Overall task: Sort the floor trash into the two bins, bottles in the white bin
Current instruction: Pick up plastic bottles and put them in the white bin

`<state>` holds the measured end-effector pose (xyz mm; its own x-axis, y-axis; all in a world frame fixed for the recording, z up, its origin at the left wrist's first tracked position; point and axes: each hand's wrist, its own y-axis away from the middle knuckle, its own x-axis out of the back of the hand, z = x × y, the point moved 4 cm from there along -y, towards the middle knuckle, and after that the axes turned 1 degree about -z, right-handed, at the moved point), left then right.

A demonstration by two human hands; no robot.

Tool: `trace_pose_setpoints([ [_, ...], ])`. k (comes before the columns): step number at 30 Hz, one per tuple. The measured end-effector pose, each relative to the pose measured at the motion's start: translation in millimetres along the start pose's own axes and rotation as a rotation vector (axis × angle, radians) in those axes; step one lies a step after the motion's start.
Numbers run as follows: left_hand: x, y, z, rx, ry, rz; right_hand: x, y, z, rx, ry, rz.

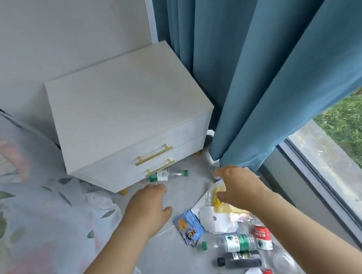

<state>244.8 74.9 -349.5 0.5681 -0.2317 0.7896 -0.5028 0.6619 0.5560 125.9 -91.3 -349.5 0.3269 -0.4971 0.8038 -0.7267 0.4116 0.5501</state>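
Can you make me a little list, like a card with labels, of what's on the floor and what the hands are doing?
place: grey floor between a white nightstand and blue curtain
left hand: open, reaching toward green-cap bottle by the nightstand
right hand: over a yellow wrapper, grip unclear
other bottles: green-label bottle, red-label bottle, black bottle
other trash: blue snack bag, white packet
bins: not in view

A home bedroom — floral bedding [5, 188], a white nightstand [124, 112], teal curtains [268, 52] beside a window [344, 158].
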Motion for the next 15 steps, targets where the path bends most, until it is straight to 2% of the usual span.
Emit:
trace_pose_setpoints([
  [10, -192, -208, -75, -0.146, -0.284, 0.037, -212, -220, 51, 0.032, 0.121, 0.015],
  [15, -257, -266, -97, -0.195, -0.377, 0.043, -277, -278, 71, 0.061, 0.225, 0.088],
])
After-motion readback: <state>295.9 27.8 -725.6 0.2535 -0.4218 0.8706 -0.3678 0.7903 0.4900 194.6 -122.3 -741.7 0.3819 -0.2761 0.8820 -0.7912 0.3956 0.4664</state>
